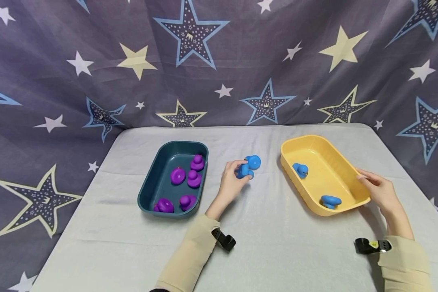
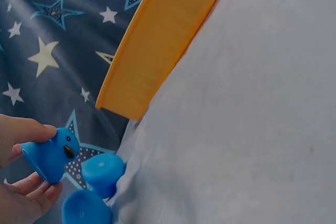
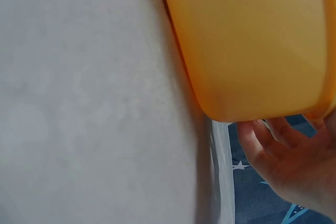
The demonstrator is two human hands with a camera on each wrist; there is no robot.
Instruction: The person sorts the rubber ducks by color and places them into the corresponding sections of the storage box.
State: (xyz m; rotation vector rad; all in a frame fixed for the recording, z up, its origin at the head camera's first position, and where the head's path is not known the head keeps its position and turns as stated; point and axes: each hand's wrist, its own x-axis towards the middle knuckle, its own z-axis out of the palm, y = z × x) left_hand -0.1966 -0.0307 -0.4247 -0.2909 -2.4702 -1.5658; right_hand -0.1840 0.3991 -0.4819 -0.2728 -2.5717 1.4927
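My left hand (image 1: pixel 230 183) pinches a blue rubber duck (image 2: pixel 48 157) between thumb and fingertips, its dark beak facing away from the palm in the left wrist view. Right beside it are more blue ducks (image 2: pixel 103 173), overlapped by the held one in the head view. On the right, my right hand (image 1: pixel 381 192) grips the rim of a yellow tub (image 1: pixel 321 170), its fingers (image 3: pixel 252 142) against the outer wall. Inside the tub lie two blue ducks, one near the left wall (image 1: pixel 301 170) and another tipped over near the front (image 1: pixel 330 201).
A dark teal tub (image 1: pixel 160 170) stands left of my left hand, with several purple ducks (image 1: pixel 177 176) in it. A white cloth (image 1: pixel 270 243) covers the table. Behind and at the sides hangs a grey curtain (image 1: pixel 204 85) with stars.
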